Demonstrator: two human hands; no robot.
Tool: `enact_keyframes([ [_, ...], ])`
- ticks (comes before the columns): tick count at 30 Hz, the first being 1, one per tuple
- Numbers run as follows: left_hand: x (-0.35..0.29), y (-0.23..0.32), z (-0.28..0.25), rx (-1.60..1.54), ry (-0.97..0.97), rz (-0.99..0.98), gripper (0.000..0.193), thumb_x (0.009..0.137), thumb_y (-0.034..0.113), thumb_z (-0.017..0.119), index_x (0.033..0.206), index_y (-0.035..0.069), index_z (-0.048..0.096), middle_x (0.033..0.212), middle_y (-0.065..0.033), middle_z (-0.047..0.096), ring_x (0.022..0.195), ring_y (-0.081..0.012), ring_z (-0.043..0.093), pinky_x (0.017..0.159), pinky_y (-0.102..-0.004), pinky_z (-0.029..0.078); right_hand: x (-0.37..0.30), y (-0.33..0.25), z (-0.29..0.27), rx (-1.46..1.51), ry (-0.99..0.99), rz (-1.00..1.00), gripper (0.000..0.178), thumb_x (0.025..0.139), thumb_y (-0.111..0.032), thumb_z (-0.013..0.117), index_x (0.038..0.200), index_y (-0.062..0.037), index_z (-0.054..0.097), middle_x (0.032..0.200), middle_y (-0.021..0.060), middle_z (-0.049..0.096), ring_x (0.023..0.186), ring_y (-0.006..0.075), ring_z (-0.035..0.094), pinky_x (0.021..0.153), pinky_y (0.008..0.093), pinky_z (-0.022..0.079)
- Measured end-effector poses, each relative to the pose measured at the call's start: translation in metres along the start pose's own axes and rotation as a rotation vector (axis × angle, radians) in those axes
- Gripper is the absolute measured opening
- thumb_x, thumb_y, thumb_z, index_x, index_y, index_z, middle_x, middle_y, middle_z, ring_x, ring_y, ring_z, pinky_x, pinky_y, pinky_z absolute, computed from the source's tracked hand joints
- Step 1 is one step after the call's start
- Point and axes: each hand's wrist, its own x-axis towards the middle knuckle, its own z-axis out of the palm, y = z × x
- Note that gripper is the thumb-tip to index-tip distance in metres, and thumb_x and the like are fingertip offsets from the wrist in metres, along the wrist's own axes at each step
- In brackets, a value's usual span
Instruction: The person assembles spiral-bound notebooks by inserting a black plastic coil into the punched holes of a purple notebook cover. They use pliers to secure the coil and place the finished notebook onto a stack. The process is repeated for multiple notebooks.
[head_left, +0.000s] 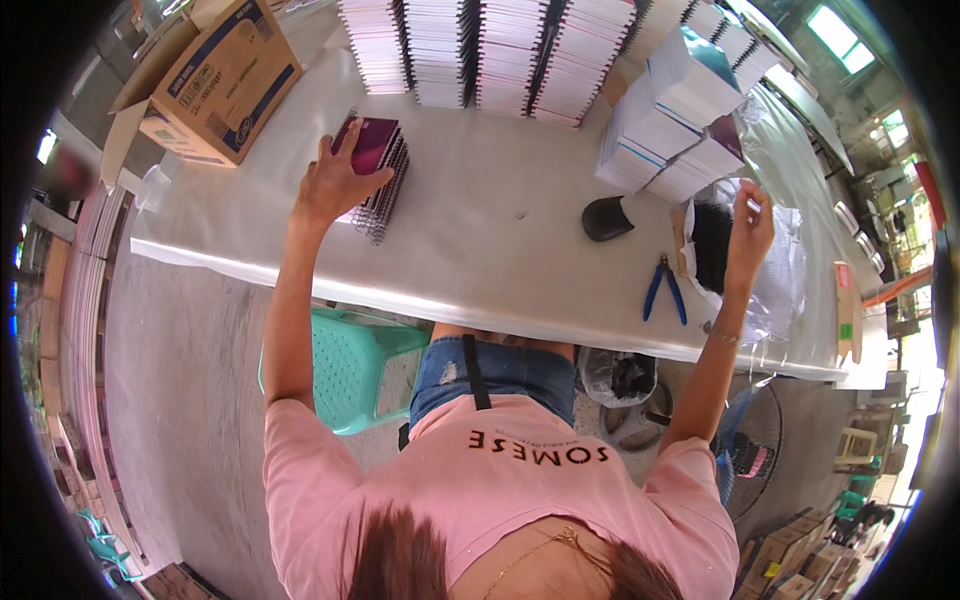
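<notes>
My left hand (335,187) lies on a small stack of spiral-bound notebooks (381,141) with maroon covers, left of the table's middle. Its fingers are spread over the top cover, and metal-looking coils show along the stack's sides. At the right, my right hand (750,232) is raised over an open plastic bag (787,262) of black contents (711,245), probably binding coils. Its fingers are pinched together; whatever is between them is too small to make out. Blue-handled cutters (664,292) and a black computer-mouse-shaped object (606,219) lie left of the bag.
Tall stacks of spiral-bound notebooks (505,60) line the table's far side. Paper blocks (655,130) are piled at the far right. An open cardboard box (222,85) stands far left. Below the table's front edge are a green plastic stool (345,370) and a fan (755,450).
</notes>
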Motion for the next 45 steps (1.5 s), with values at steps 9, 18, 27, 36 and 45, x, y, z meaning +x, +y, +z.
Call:
enact_keyframes([
  [9,0.005,0.0,0.002,-0.095,0.008,0.051,0.094,0.077,0.065,0.069,0.153,0.024,0.032,0.14,-0.0247,0.044,0.122,-0.0482,0.052,0.099,-0.0533,0.047,0.138,0.074,0.02,-0.151,0.048,0.109,0.063,0.086,-0.058,0.066,0.109,0.0006,0.066,0.092,0.0152,0.069,0.086,0.0254,0.066,0.079,0.0385,0.051],
  [18,-0.035,0.058,-0.019,-0.099,0.331,0.295,0.075,0.087,0.039,0.071,0.152,0.026,0.035,0.154,-0.0186,0.029,0.14,-0.0382,0.035,0.111,-0.0539,0.034,0.122,0.087,0.032,0.288,-0.188,0.384,0.045,0.084,-0.031,0.078,0.106,0.006,0.065,0.074,0.0024,0.064,0.056,0.0107,0.054,0.052,0.0278,0.045],
  [27,-0.057,0.181,0.011,-0.8,0.193,0.705,0.062,0.091,0.024,0.069,0.147,0.013,0.043,0.142,-0.0183,0.043,0.132,-0.0344,0.043,0.106,-0.0443,0.039,-0.007,-0.038,0.051,0.775,0.401,0.257,0.017,0.091,-0.008,0.07,0.103,-0.0053,0.059,0.092,0.0002,0.059,0.08,0.0089,0.053,0.073,0.0263,0.047],
  [36,-0.069,0.202,0.049,-0.993,-0.092,0.574,0.024,0.098,0.011,0.056,0.121,0.003,0.056,0.109,-0.013,0.063,0.104,-0.0268,0.06,0.092,-0.0396,0.045,-0.075,-0.029,0.03,0.169,0.069,0.001,0.017,0.093,-0.012,0.065,0.109,-0.0068,0.061,0.094,0.0054,0.061,0.085,0.0166,0.061,0.076,0.031,0.05],
  [45,-0.091,0.148,0.084,-0.148,0.029,0.675,0.018,0.094,0.018,0.06,0.109,0.009,0.058,0.111,-0.007,0.057,0.115,-0.0289,0.052,0.108,-0.0577,0.026,-0.047,0.151,-0.069,-0.864,-0.371,0.647,0.037,0.092,-0.043,0.064,0.116,-0.0158,0.065,0.109,0.0125,0.07,0.108,0.0346,0.063,0.095,0.0537,0.042],
])
